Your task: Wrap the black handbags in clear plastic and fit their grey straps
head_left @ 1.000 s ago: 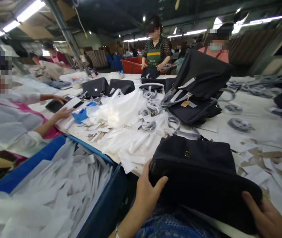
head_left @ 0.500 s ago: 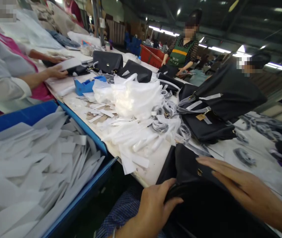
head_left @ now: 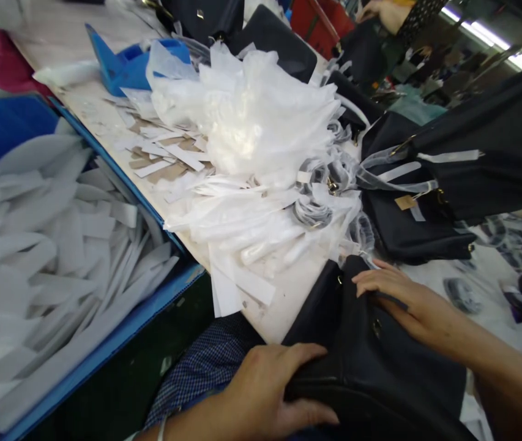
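A black handbag (head_left: pixel 402 361) with a small gold clasp lies tilted at the table's front edge, close to my body. My left hand (head_left: pixel 279 383) grips its near left corner between thumb and fingers. My right hand (head_left: pixel 393 294) is closed over the upper edge of the same bag, fingertips curled onto the black material. The bag's underside is out of sight. Just beyond it lie coiled straps (head_left: pixel 313 211) in clear plastic wrap and a spread of thin white wrapping pieces (head_left: pixel 242 214).
A blue bin (head_left: pixel 118 367) full of white strips stands at my left. A heap of white plastic bags (head_left: pixel 261 116) and a blue tray (head_left: pixel 132 64) are on the table. Black bags (head_left: pixel 417 226) are piled at right. A co-worker's hand (head_left: pixel 382 12) shows at the top.
My view has tipped down and closer to the table. My right hand has shifted from lying flat on the bag to curling over its upper edge, and the bag has turned somewhat.
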The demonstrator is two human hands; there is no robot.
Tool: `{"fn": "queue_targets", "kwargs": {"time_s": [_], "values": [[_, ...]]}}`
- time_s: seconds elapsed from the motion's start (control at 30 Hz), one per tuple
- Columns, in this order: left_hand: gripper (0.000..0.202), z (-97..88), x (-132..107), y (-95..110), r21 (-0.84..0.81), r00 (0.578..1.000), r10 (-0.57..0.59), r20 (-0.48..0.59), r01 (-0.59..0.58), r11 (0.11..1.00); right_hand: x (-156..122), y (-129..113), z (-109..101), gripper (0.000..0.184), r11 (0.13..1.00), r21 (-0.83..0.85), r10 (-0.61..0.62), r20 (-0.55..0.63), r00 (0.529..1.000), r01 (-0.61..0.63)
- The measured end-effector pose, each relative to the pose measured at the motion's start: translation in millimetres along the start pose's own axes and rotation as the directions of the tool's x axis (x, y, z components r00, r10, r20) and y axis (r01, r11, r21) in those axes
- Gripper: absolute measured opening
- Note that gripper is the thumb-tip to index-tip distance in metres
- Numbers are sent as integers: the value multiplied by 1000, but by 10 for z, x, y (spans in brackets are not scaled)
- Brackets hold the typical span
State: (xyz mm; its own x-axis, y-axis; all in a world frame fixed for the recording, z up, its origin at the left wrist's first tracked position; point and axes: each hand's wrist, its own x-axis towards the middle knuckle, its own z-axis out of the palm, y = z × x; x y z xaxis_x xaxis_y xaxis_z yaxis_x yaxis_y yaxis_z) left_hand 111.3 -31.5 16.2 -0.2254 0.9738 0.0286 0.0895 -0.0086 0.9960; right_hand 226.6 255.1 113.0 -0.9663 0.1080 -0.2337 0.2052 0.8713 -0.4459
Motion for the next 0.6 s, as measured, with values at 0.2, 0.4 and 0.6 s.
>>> {"fn": "queue_targets", "kwargs": {"time_s": [0.2,0.4,0.6], "values": [[40,-129,427,46,-265,980,-136,-143,94,960,33,5,-67,19,999,13,-46,23,999,45],[38,83,1386,-81,363,996,66,-58,-40,931,-112,-12,-230,23,990,35,-133,-23,991,134],[30,8,1991,218,573,941,-40,337,-172,801,-246,-50,-324,42,978,17,-207,-46,977,208]]}}
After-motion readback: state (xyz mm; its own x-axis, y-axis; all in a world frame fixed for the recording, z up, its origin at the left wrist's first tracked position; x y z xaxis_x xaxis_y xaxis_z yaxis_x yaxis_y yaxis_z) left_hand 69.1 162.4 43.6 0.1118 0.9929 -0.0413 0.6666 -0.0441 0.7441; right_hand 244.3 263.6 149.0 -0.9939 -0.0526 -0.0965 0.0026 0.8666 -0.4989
